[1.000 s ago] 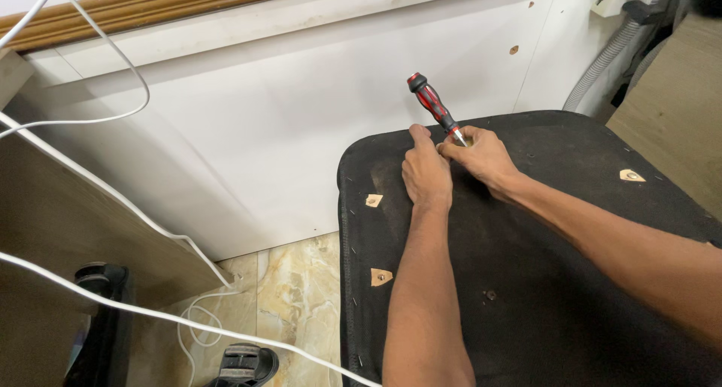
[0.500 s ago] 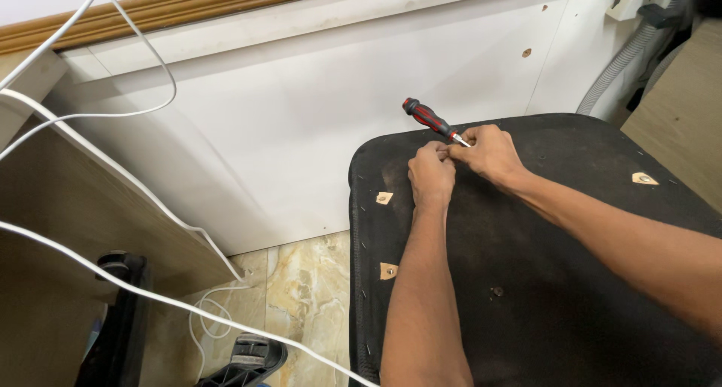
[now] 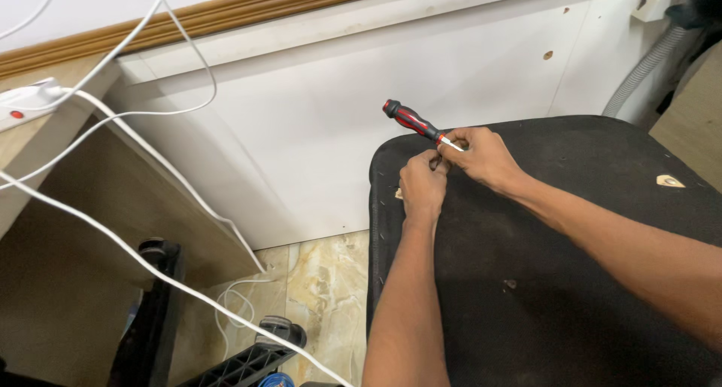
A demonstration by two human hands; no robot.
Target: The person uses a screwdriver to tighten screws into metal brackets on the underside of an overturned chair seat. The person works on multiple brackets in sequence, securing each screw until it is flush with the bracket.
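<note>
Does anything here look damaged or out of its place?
Yes. The black fabric panel has a torn patch showing bare wood near its right edge. White cables hang loosely across the scene. The right hand holds a red-and-black screwdriver; the left hand pinches beside it.

Both bare forearms reach forward and converge, hands meeting knuckle to knuckle. The left hand (image 3: pixel 421 182) is curled into a loose fist, fingers pinched together; the right hand (image 3: pixel 481 157), wrist bent inward, is closed in a grip.
</note>
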